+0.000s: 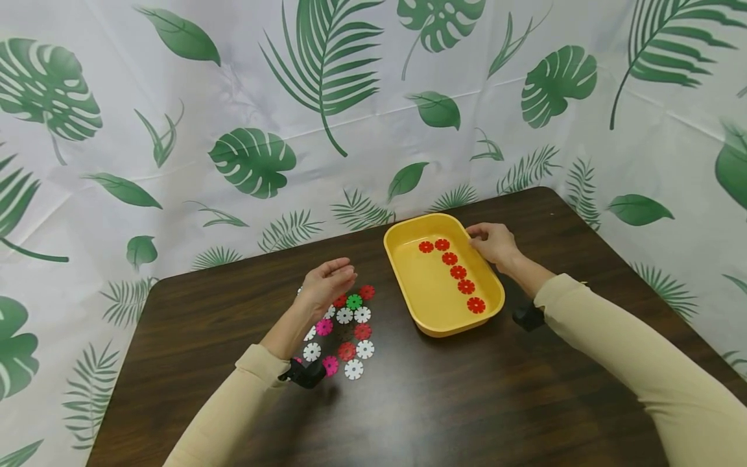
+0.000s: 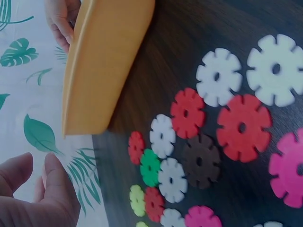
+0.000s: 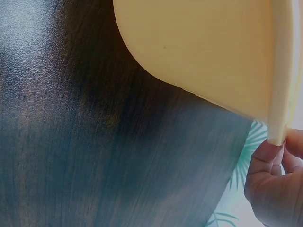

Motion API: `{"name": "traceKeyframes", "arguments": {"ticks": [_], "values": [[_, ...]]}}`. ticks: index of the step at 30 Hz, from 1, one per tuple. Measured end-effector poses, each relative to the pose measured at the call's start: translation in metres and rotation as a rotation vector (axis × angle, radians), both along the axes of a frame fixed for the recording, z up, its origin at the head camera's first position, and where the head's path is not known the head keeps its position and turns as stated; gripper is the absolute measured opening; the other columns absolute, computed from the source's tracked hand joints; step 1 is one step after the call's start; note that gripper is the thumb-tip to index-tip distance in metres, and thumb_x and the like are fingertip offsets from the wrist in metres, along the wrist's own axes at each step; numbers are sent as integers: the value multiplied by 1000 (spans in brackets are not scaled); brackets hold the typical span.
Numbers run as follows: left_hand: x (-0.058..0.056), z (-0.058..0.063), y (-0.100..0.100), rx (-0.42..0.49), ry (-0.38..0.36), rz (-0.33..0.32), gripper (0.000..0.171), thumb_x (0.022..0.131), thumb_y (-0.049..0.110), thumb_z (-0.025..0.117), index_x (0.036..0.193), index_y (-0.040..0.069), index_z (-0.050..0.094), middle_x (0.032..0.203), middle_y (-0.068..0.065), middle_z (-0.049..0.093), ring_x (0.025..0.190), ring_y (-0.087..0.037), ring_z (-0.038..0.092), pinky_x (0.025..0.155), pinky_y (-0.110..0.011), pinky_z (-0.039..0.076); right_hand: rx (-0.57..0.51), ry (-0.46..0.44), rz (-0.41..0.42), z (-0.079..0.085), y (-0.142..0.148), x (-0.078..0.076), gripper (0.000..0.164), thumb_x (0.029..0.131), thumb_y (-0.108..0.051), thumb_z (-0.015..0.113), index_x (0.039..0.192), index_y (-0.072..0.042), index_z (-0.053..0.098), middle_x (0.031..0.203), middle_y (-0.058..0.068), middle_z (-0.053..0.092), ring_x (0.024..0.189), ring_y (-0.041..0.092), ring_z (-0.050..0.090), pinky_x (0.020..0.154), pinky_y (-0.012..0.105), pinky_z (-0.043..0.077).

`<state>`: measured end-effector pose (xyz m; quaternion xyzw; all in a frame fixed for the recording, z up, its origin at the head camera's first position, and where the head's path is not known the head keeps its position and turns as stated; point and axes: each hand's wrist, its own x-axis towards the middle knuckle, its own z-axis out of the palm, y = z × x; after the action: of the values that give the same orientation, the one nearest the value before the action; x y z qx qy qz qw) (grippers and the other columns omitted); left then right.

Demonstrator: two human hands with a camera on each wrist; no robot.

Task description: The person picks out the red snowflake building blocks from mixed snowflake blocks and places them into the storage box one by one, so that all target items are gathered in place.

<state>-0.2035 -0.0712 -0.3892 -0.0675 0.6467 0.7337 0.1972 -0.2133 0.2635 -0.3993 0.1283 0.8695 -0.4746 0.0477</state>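
My right hand (image 1: pixel 495 245) pinches the right rim of a yellow plastic tray (image 1: pixel 423 285); thumb and fingers on that rim show in the right wrist view. Inside the tray lie several red notched discs (image 1: pixel 458 272), most in a slanting row along its right side. To the left, my left hand (image 1: pixel 327 284) hovers over loose notched discs with nothing in its fingers, thumb and fingers apart in the left wrist view. Those discs include a green one (image 2: pixel 150 168), a dark brown one (image 2: pixel 201 161), a pink one (image 1: pixel 323 326) and several white ones (image 1: pixel 345 316). Hand and forearm hide some in the head view.
A dark wood-grain table (image 1: pixel 408 415) carries everything. Behind it and to the right hangs a white cloth (image 1: pixel 362 162) printed with green leaves, close to the tray's far end. Black wrist cameras (image 1: pixel 306 374) are strapped at both cuffs.
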Motion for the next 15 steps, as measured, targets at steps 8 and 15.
{"name": "traceKeyframes", "arguments": {"ticks": [8, 15], "values": [[1, -11, -12, -66, 18, -1, 45, 93, -2, 53, 136, -7, 40, 124, -20, 53, 93, -9, 62, 100, -36, 44, 5, -5, -1, 1, 0, 0, 36, 96, -3, 49, 131, 5, 49, 120, 26, 53, 99, 36, 58, 90, 44, 50], [1, -25, -22, -162, 34, 3, 46, 91, -1, 56, 135, -7, 42, 129, -24, 50, 90, -7, 59, 94, -31, 48, -1, -1, -3, 1, -1, 1, 36, 96, -3, 49, 131, 5, 49, 121, 26, 53, 99, 36, 57, 91, 43, 50]]}}
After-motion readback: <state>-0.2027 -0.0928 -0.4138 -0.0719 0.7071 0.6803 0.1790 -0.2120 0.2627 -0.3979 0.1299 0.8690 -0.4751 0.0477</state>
